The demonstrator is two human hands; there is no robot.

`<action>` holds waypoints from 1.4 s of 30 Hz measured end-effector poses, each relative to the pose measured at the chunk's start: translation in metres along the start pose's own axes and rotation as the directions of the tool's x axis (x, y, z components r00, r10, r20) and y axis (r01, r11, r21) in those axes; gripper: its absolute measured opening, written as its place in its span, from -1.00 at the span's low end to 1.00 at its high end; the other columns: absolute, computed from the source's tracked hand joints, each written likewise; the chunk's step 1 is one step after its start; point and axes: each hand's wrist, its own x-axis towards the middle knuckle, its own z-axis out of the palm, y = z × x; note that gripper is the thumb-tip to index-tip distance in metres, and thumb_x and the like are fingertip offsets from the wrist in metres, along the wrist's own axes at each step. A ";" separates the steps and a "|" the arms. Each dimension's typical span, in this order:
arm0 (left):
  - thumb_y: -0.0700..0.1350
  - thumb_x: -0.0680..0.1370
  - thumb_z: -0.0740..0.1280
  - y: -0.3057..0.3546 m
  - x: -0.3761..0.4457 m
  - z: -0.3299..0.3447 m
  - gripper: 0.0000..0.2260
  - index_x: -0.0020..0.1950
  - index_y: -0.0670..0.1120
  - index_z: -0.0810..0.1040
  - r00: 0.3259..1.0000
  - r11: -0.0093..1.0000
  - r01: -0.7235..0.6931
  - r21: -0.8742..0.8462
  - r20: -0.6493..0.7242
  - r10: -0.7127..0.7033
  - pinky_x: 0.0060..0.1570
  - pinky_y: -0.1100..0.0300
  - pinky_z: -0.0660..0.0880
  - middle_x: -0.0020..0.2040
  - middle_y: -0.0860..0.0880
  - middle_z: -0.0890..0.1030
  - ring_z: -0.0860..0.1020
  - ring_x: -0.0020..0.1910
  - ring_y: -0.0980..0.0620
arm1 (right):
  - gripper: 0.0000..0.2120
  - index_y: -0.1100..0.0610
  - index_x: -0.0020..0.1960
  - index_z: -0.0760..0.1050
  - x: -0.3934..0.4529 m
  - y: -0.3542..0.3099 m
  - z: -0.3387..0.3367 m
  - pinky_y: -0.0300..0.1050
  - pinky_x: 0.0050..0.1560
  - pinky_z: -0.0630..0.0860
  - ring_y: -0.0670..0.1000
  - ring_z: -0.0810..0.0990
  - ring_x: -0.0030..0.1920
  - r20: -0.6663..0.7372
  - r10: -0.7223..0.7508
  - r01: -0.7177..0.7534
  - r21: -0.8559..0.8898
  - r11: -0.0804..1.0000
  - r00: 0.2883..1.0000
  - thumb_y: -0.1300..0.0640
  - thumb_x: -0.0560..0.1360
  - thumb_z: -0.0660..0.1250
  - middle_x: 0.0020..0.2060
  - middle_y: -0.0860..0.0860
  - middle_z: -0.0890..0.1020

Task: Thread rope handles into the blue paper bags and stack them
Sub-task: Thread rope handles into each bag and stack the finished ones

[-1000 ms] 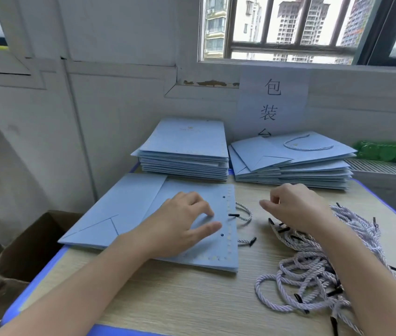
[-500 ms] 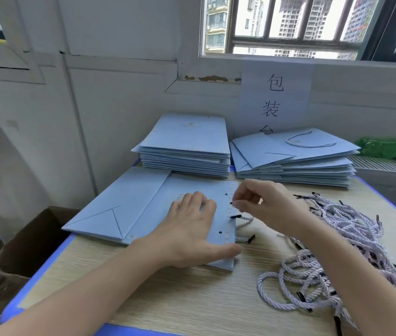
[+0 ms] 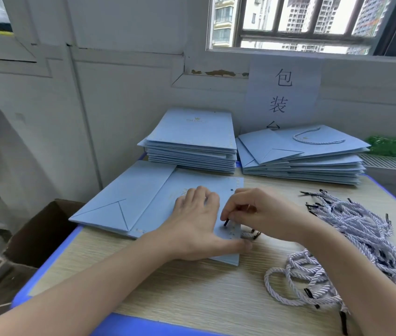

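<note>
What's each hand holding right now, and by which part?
Right hand pinches a rope handle by its black tip. Left hand holds nothing, pressing flat on the blue bag.

Small packing workroom, hand-assembly station. Evidence: paper sign (image 3: 282,93) reading 包装台 taped to wall beyond grip; stacks of flat blue bags (image 3: 192,144) at desk (image 3: 192,292) rear; pile of rope handles (image 3: 352,243) right of grip; cardboard box (image 3: 44,229) on floor left; high-rise blocks through window (image 3: 296,20).
</note>
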 end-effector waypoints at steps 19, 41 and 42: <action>0.44 0.11 0.15 0.002 0.000 -0.008 -0.41 -0.07 0.05 0.30 0.996 0.942 0.081 -0.324 0.063 -0.064 0.13 0.20 0.29 0.04 0.08 0.27 0.22 0.13 0.11 | -0.84 0.07 -0.13 0.64 0.000 -0.007 0.008 -0.40 -0.17 0.32 -0.22 0.45 -0.25 0.018 -0.128 0.129 -0.082 0.988 0.992 0.27 0.46 0.33 -0.24 -0.13 0.52; 0.20 0.24 0.30 -0.014 0.001 -0.030 -0.75 -0.22 0.07 0.52 0.993 0.858 0.102 -0.504 -0.006 -0.122 0.14 0.19 0.37 -0.03 0.17 0.58 0.49 0.08 0.25 | -0.78 0.03 -0.38 0.52 0.001 -0.007 0.014 -0.22 -0.44 0.22 -0.03 0.35 -0.46 0.023 0.192 -0.187 0.376 0.908 0.981 0.11 0.42 0.43 -0.59 -0.06 0.48; 0.17 0.28 0.33 -0.014 0.001 -0.029 -0.77 -0.18 0.08 0.52 0.993 0.864 0.099 -0.494 0.000 -0.114 0.13 0.21 0.36 0.00 0.17 0.57 0.48 0.09 0.25 | -0.79 0.04 -0.38 0.51 0.002 -0.008 0.015 -0.26 -0.47 0.21 -0.04 0.33 -0.48 0.040 0.198 -0.199 0.380 0.903 0.979 0.12 0.42 0.43 -0.58 -0.05 0.47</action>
